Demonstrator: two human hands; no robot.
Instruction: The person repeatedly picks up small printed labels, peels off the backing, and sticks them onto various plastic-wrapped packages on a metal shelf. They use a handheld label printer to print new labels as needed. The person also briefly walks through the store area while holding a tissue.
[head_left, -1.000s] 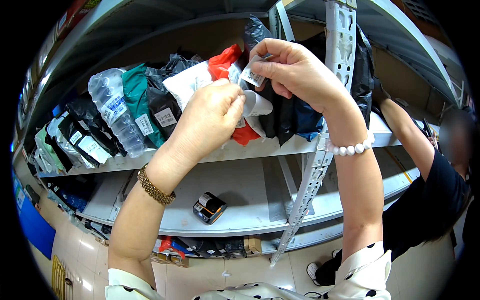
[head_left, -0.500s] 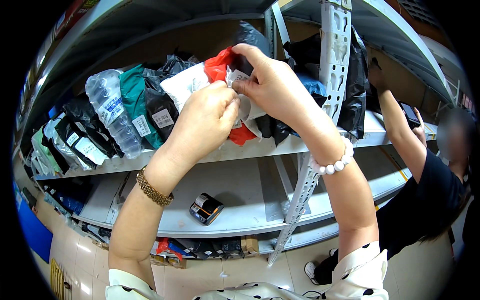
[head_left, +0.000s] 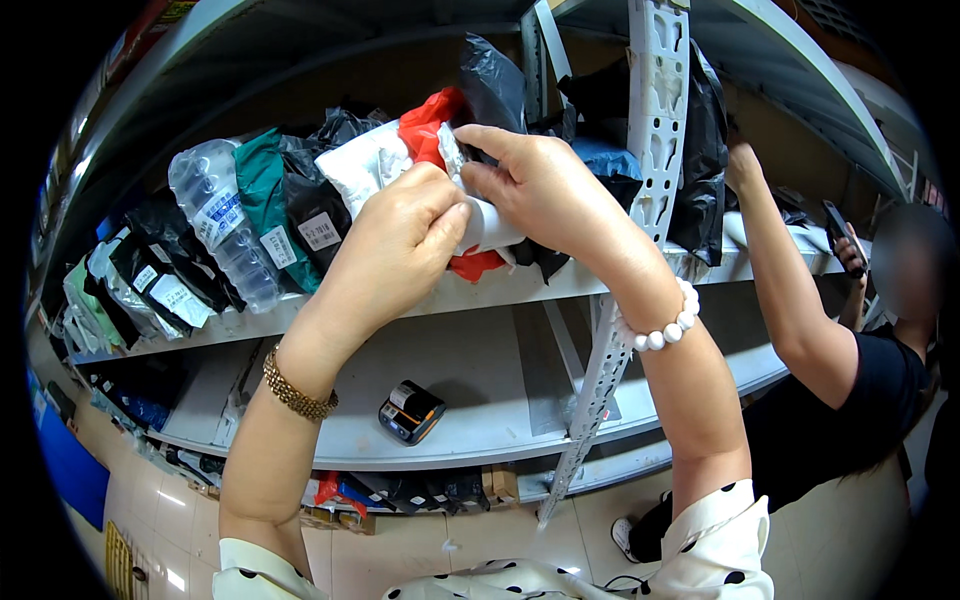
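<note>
— Looking nearest first, how do the hands sit?

— The left hand (head_left: 412, 225) is curled, thumb pressed to its fingers; I can't tell what it grips. The right hand (head_left: 545, 190) has thumb and forefinger spread apart, by some crumpled white wrap (head_left: 450, 150).

— And the roll?

— The white roll (head_left: 490, 228) lies between the hands, just right of the left thumb and partly covered by the right hand.

— Beyond them?

— A red bag (head_left: 428, 118) and a white parcel (head_left: 352, 170), then a teal bag (head_left: 262, 190) on the shelf (head_left: 400, 304). Well off right, a co-worker (head_left: 835, 415) holds a phone (head_left: 843, 238).
</note>
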